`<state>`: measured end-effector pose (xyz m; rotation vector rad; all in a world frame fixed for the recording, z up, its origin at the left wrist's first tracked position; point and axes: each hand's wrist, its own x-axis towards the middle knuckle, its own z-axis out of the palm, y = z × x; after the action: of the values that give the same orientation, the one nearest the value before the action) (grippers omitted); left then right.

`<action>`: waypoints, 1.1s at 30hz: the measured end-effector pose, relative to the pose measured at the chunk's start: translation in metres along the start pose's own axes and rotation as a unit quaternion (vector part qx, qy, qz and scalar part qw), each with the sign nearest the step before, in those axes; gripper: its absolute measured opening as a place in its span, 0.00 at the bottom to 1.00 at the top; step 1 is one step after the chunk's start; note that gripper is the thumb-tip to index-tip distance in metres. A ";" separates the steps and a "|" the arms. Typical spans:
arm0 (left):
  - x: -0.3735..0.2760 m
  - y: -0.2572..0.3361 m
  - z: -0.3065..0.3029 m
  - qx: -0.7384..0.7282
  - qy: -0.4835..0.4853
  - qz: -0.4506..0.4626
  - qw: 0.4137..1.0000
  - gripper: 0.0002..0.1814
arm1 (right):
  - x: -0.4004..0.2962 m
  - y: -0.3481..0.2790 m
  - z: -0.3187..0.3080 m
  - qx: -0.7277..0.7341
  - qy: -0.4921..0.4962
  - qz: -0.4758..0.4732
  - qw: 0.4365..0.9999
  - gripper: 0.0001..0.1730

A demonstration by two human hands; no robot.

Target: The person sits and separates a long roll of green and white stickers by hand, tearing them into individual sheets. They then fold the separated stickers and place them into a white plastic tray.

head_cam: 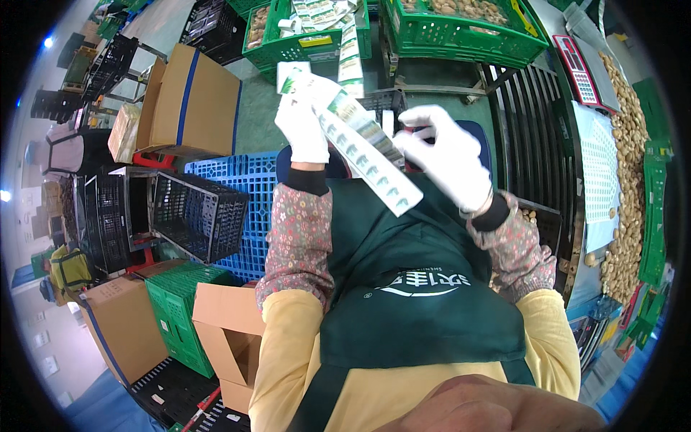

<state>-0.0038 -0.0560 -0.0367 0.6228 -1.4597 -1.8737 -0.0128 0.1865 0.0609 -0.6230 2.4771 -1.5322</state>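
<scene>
My left hand [305, 127], in a white glove, holds a bundle of printed label strips [372, 162] that slants down to the right in front of my dark green apron. Its fingers are mostly hidden by the strips. Right of the bundle is my right hand [448, 156], also in a white glove, blurred, with fingers curled and apart beside the strips; whether it touches them is unclear. Another printed strip [350, 59] hangs over the edge of a green plastic crate [316, 53], where more strips lie in a pile.
Mushrooms fill a second green crate [464, 40] at the top right and lie heaped along the worktable [626, 216] at right, beside a red-framed scale [580, 70] and a sticker sheet [599, 167]. A black crate [200, 216], blue pallet [259, 216] and cardboard boxes [200, 102] are at left.
</scene>
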 end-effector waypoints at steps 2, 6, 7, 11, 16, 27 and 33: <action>0.005 -0.011 -0.001 -0.050 0.039 0.002 0.998 0.12 | -0.017 0.004 0.008 -0.098 0.013 -0.103 0.990 0.32; 0.009 -0.025 -0.004 -0.100 0.096 0.003 0.990 0.13 | -0.028 0.029 0.026 0.000 -0.012 -0.022 1.000 0.21; 0.011 -0.028 -0.008 -0.103 0.104 0.006 0.989 0.13 | -0.024 0.027 0.024 0.015 -0.020 -0.013 1.000 0.18; 0.005 -0.008 -0.014 0.015 0.056 0.054 0.997 0.12 | -0.007 0.039 0.006 0.016 0.009 -0.024 1.000 0.12; -0.007 0.029 0.000 0.046 -0.052 0.029 0.997 0.10 | 0.004 0.034 -0.012 -0.032 -0.062 0.000 0.998 0.12; -0.012 0.018 0.014 0.236 0.098 0.167 0.952 0.11 | 0.001 0.027 -0.017 0.060 0.047 -0.024 0.997 0.11; -0.013 0.025 0.023 0.122 0.105 0.171 0.972 0.10 | -0.002 0.033 -0.023 -0.243 0.050 -0.207 0.946 0.08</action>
<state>-0.0066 -0.0348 -0.0069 0.6176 -1.5544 -1.3369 -0.0276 0.2187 0.0418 -1.2373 2.9667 -1.0590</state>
